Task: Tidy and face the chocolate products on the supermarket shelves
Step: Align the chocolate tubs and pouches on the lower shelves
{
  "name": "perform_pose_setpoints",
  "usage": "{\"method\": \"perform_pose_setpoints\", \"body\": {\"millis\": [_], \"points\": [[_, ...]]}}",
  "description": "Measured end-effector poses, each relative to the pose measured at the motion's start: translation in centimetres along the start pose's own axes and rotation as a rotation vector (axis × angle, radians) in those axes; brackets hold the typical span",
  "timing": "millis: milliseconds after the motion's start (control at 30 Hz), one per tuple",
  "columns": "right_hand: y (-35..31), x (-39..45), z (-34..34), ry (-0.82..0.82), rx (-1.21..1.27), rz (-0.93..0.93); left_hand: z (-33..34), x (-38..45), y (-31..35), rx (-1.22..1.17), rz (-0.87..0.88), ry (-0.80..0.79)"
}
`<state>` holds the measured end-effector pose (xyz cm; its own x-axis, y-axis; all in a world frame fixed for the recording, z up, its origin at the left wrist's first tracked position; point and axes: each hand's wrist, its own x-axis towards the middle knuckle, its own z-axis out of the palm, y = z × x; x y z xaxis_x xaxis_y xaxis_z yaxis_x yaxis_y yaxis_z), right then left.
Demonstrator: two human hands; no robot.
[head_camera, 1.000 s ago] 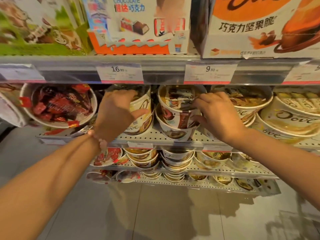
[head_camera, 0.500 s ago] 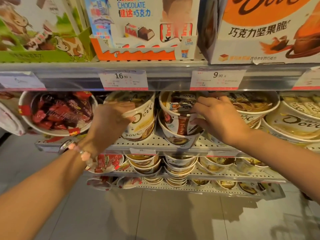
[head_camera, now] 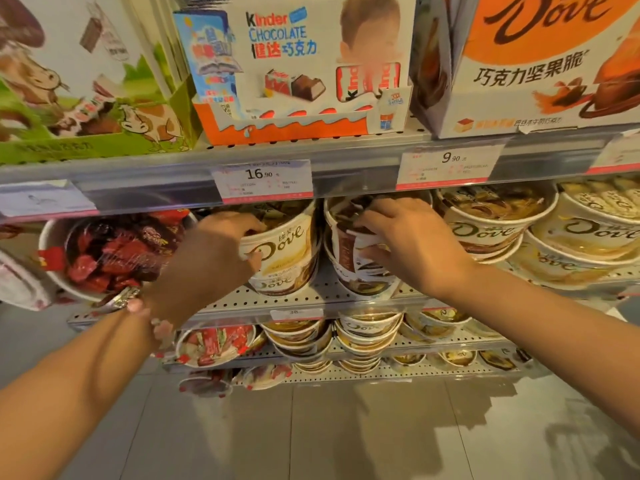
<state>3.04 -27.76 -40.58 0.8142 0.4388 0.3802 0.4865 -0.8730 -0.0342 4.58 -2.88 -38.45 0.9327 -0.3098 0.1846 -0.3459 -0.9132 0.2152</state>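
On the middle shelf (head_camera: 242, 303) stand stacked round Dove chocolate tubs. My left hand (head_camera: 207, 261) grips the rim and side of a cream and gold Dove tub (head_camera: 287, 251), whose logo faces me. My right hand (head_camera: 412, 244) holds the neighbouring brown and white Dove tub (head_camera: 349, 254) at its rim, thumb on the front; its label is turned sideways. Each tub sits on top of another tub. More cream Dove tubs (head_camera: 485, 230) lie tilted to the right.
A tub of red-wrapped chocolates (head_camera: 114, 251) lies on its side at the left. Above are a Kinder Chocolate box (head_camera: 298, 74), a green cow-print box (head_camera: 79, 98) and an orange Dove carton (head_camera: 540, 64). Price tags (head_camera: 263, 181) line the shelf edge. Lower shelves hold more tubs.
The view has tilted up and moved closer. My left hand has turned the cream tub so its Dove logo faces out more. My right hand stays on the brown tub.
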Motion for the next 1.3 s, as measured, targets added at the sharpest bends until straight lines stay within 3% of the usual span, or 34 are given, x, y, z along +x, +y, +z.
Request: {"method": "perform_pose_setpoints", "body": {"millis": [133, 333, 667, 800, 1100, 1300], "points": [[1.8, -0.4, -1.3, -0.189, 0.245, 0.077, 0.6, 1.5, 1.3, 0.073, -0.085, -0.057], [5.1, -0.9, -1.2, -0.276, 0.075, 0.103, 1.5, 2.1, 1.7, 0.018, -0.076, -0.049], [5.3, -1.1, -1.1, -0.150, 0.083, 0.088, 0.9, 1.0, 0.0, -0.351, -0.190, 0.034], [4.9, -1.4, -0.6, -0.066, 0.079, 0.036, 1.4, 0.6, -1.3, -0.401, -0.156, 0.043], [3.2, -1.9, -0.6, 0.029, 0.095, -0.053, 1.1, 0.6, -1.7, -0.261, -0.101, 0.028], [3.0, -1.7, 0.0, 0.040, 0.125, 0.023, 1.7, 0.1, -1.0, 0.052, 0.087, 0.064]]}}
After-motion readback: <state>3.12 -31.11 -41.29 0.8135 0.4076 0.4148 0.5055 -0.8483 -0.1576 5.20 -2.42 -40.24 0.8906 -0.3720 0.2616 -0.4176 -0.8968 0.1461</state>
